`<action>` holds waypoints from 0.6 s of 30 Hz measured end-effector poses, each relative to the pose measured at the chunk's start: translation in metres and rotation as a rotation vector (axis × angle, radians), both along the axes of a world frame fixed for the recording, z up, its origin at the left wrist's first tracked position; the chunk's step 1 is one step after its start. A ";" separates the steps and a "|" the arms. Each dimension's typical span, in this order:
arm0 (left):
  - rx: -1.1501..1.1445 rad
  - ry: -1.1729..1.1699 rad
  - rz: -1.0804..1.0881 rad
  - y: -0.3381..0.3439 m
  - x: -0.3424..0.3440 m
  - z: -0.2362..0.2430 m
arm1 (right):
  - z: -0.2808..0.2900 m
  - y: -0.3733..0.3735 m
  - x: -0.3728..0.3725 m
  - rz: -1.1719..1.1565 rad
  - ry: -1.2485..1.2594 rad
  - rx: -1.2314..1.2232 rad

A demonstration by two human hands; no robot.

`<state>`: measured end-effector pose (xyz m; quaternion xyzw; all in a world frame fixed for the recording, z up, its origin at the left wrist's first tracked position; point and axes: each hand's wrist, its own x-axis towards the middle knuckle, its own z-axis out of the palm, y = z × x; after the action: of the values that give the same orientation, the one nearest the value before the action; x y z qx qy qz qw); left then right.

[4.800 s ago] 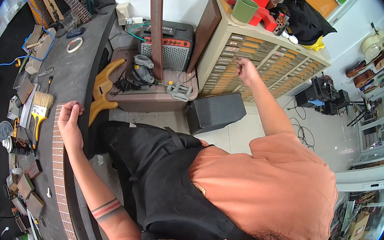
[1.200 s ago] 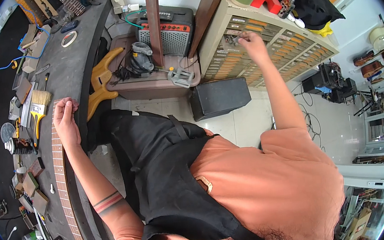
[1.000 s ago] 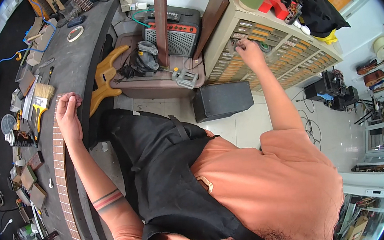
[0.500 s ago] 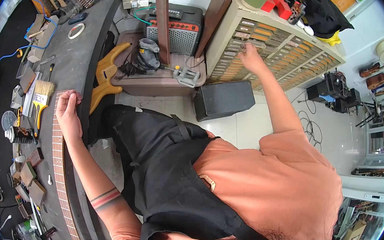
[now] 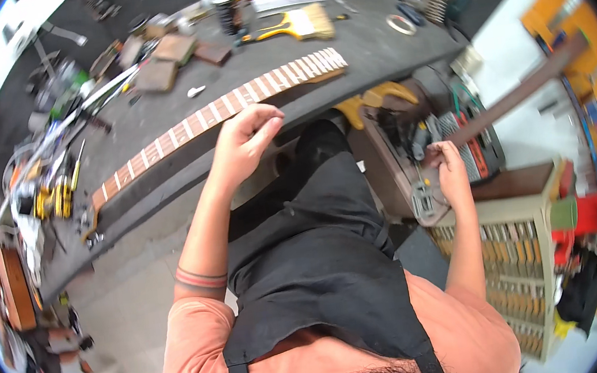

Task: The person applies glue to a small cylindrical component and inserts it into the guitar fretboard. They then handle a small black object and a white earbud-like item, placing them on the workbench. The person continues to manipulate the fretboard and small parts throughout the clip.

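A guitar neck [image 5: 188,125] with a brown fretboard and pale fret lines lies slantwise along the front of the dark workbench [image 5: 372,53]. My left hand [image 5: 252,136] is over the bench's front edge beside the neck, fingers curled and thumb pressed in; what it holds, if anything, is hidden. Out to the right, my right hand [image 5: 450,169] is raised above a brown case [image 5: 388,169] and a grey clamp [image 5: 424,200]. Its fingers are bent toward the thumb, and anything between them is too small to name.
Behind the neck lie a wide yellow-handled brush [image 5: 306,23], wooden blocks [image 5: 176,48] and a tape roll [image 5: 401,24]. Yellow-handled tools [image 5: 53,202] crowd the bench's left end. An amplifier [image 5: 470,145] and a many-drawered cabinet [image 5: 507,244] stand at right.
My view has turned toward the bench. My right hand has come away from the cabinet's small drawers. My left hand has shifted along the neck, away from its far end.
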<state>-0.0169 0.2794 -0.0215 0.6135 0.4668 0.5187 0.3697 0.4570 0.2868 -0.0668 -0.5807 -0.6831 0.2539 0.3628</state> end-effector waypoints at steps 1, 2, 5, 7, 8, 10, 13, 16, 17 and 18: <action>0.087 0.086 0.121 -0.018 -0.018 0.005 | 0.005 0.020 -0.025 0.134 -0.030 0.134; 0.160 0.188 0.243 -0.031 -0.035 0.007 | 0.013 0.037 -0.048 0.182 -0.064 0.151; 0.330 0.509 0.545 -0.066 -0.087 0.014 | 0.029 0.085 -0.116 0.281 -0.087 0.304; 0.298 0.651 0.643 -0.087 -0.117 0.018 | 0.040 0.119 -0.146 0.322 -0.107 0.382; 0.280 0.705 0.697 -0.096 -0.126 0.021 | 0.041 0.136 -0.158 0.329 -0.078 0.392; 0.206 0.793 0.777 -0.110 -0.143 0.023 | 0.049 0.175 -0.177 0.335 -0.113 0.446; 0.060 0.895 0.802 -0.112 -0.153 0.036 | 0.022 0.253 -0.175 0.284 0.133 0.320; -0.064 0.914 0.780 -0.105 -0.158 0.047 | 0.017 0.294 -0.179 0.240 0.418 -0.045; -0.099 0.910 0.774 -0.103 -0.159 0.049 | 0.015 0.299 -0.183 0.225 0.449 -0.064; -0.057 0.911 0.800 -0.099 -0.159 0.050 | 0.013 0.300 -0.185 0.207 0.478 -0.082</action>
<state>-0.1757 0.1805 0.0284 0.5406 0.7863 0.2898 -0.0745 0.2725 0.5873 -0.0537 -0.4455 -0.6231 0.4471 0.4620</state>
